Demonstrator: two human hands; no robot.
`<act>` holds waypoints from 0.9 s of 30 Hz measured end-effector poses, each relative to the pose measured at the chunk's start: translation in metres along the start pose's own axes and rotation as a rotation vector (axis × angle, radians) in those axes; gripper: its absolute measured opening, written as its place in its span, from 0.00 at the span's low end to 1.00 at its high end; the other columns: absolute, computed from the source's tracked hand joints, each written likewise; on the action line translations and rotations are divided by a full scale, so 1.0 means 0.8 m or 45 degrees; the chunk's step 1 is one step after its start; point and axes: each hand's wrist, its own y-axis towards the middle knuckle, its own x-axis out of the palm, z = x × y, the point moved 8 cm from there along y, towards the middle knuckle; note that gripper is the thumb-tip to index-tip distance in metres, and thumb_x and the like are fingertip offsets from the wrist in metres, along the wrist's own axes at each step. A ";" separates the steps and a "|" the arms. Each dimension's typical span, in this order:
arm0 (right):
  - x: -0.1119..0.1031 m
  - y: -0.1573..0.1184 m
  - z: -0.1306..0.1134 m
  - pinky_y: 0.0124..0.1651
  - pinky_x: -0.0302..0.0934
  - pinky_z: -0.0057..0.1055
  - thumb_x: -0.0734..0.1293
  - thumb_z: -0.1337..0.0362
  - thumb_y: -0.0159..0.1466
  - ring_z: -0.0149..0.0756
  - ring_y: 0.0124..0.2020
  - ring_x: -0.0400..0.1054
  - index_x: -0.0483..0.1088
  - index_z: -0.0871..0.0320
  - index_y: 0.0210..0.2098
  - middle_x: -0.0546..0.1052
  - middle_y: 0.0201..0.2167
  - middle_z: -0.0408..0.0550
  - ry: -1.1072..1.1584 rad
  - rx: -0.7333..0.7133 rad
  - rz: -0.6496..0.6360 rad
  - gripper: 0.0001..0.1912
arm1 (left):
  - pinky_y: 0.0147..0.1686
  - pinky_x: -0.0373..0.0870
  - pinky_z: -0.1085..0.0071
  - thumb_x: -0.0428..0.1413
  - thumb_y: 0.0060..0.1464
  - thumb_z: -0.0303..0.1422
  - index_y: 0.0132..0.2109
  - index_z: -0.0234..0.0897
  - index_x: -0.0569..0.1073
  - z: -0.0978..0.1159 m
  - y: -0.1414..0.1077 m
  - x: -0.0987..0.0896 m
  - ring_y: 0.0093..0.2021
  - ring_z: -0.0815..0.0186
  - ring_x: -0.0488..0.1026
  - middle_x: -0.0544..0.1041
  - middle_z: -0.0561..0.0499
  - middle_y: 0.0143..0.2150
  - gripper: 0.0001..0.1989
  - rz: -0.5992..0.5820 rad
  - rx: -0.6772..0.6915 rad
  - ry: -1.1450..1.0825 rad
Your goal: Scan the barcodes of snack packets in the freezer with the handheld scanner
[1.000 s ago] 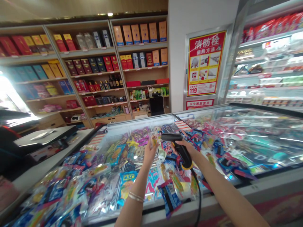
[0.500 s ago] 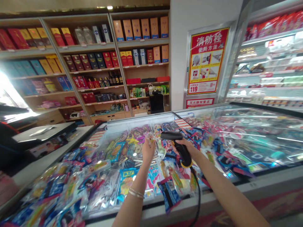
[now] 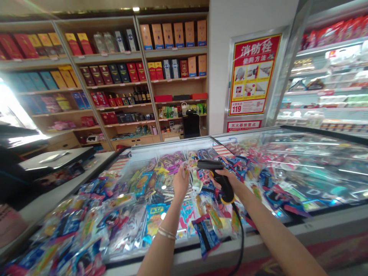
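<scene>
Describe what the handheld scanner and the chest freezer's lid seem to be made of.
The handheld scanner looks like moulded plastic, matte black, with a dull surface. The chest freezer's lid looks like glossy glass, since it throws sharp streaks of reflected light, though clear acrylic is possible.

We see a black barcode scanner with a yellow collar and a black cable, beside a small clear packet flecked yellow and pink. Below, wrappers shine blue, pink, yellow and silver. Behind, a red poster has a yellow border, with white-and-red lettering.
</scene>
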 end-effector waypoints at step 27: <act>0.266 0.021 0.049 0.17 0.54 0.26 0.64 0.52 0.55 0.26 0.15 0.50 0.65 0.56 0.25 0.64 0.21 0.43 0.373 -0.032 -0.068 0.14 | 0.53 0.66 0.62 0.53 0.57 0.35 0.67 0.36 0.53 -0.217 -0.168 -0.377 0.56 0.55 0.69 0.70 0.38 0.58 0.33 0.750 -0.253 0.092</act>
